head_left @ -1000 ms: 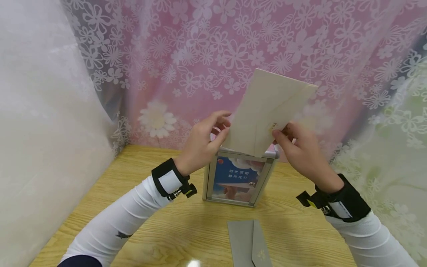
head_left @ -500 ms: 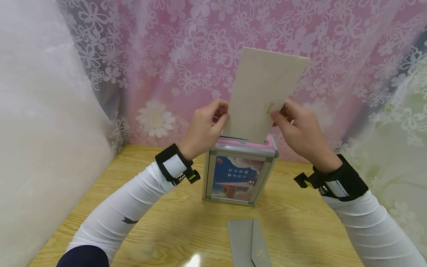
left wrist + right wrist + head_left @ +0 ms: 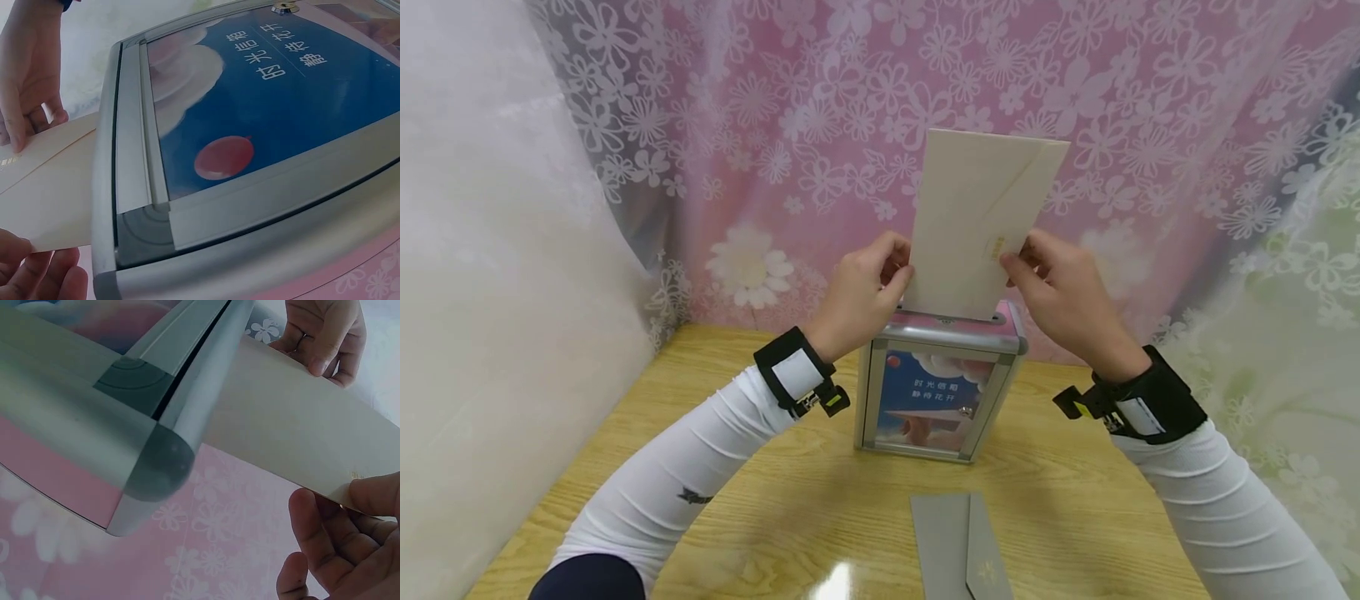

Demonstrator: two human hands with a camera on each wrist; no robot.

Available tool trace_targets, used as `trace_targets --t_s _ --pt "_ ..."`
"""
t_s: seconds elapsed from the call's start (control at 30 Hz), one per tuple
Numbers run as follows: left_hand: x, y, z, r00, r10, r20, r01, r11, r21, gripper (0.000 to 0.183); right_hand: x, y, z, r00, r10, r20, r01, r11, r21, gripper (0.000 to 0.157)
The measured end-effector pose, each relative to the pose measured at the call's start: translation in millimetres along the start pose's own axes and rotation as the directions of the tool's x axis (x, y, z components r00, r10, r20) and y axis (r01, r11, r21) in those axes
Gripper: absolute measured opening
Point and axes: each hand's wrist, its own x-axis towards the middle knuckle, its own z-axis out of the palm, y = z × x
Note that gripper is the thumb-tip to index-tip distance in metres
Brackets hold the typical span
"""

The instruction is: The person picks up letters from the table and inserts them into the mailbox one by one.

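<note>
A cream envelope (image 3: 973,208) with small gold print stands nearly upright over the top of a metal-framed letter box (image 3: 940,333). Its lower edge meets the slot in the box's pink top. My left hand (image 3: 868,287) pinches the envelope's left edge between thumb and fingers. On the opposite edge, beside the gold print, my right hand (image 3: 1060,287) pinches it too. In the left wrist view the envelope (image 3: 53,187) runs behind the box's top edge, held from both sides. The right wrist view shows the right thumb (image 3: 378,494) flat on the paper.
A grey envelope (image 3: 951,542) with a gold mark lies on the wooden table (image 3: 775,500) in front of the box. The box's front panel (image 3: 925,400) has a picture, white writing and a small lock. A pink flowered curtain (image 3: 820,100) hangs behind.
The envelope first rose and straightened from its tilt, moving left over the box's slot, then came down a little so its lower edge meets the slot. Both hands kept their pinch and moved with it.
</note>
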Motion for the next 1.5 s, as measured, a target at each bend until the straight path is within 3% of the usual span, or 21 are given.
trace_targets --t_s 0.23,0.43,0.63,0.83,1.0,1.2,1.37,1.5 --pt "0.3 -0.4 0.5 1.000 0.010 0.002 -0.010 1.000 0.006 0.006 1 1 0.7 1.000 -0.010 -0.007 0.010 1.000 0.004 0.028" --pt "-2.9 -3.3 2.9 0.998 -0.046 0.047 0.044 0.998 0.036 0.007 0 7 6.3 1.000 -0.015 0.012 0.015 1.000 0.004 0.025" --pt "-6.7 -7.1 6.6 0.991 -0.090 0.095 0.087 0.995 0.042 0.006 -6 14 13.9 0.999 0.039 0.038 -0.040 0.999 0.017 0.014" --pt "-4.8 -9.0 7.3 0.998 -0.053 0.045 0.053 0.999 0.005 0.009 -10 19 23.0 0.998 0.040 0.044 -0.041 0.999 0.027 0.010" --pt "-3.6 -10.3 5.9 1.000 -0.022 -0.014 0.022 1.000 0.002 0.011 -20 24 32.0 0.993 0.087 0.082 -0.090 0.995 0.031 0.011" --pt "-6.0 -10.9 7.4 1.000 -0.026 0.003 0.026 0.999 0.031 0.008 -24 27 35.3 0.997 0.069 0.046 -0.070 0.997 0.035 0.010" --pt "-8.9 -10.6 11.2 0.997 -0.050 0.064 0.044 0.995 0.084 0.004 -24 27 33.2 0.999 0.039 -0.013 -0.038 0.998 0.042 0.019" --pt "-11.6 -9.5 13.5 0.995 -0.061 0.081 0.050 0.991 0.123 0.004 -24 17 30.7 0.999 -0.003 -0.054 0.006 0.999 0.052 0.041"
